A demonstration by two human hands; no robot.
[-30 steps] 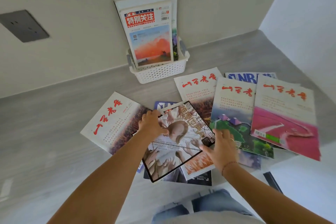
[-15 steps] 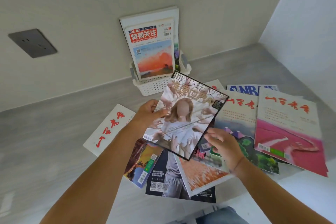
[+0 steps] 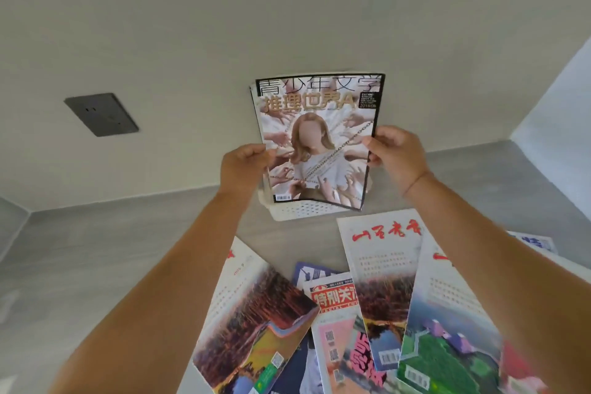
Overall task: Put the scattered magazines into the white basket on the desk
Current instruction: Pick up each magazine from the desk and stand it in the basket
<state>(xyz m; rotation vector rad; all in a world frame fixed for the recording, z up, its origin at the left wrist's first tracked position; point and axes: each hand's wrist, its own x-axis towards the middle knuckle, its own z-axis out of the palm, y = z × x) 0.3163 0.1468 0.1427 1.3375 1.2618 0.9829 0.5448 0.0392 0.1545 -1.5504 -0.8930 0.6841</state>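
Two-handed grip astride upright magazine [image 3: 316, 137], above basket [image 3: 307, 212]

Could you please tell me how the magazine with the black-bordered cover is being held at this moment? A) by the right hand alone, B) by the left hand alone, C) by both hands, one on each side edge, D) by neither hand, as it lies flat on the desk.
C: the left hand pinches the left edge and the right hand the right edge of the black-bordered magazine, upright above the white basket.
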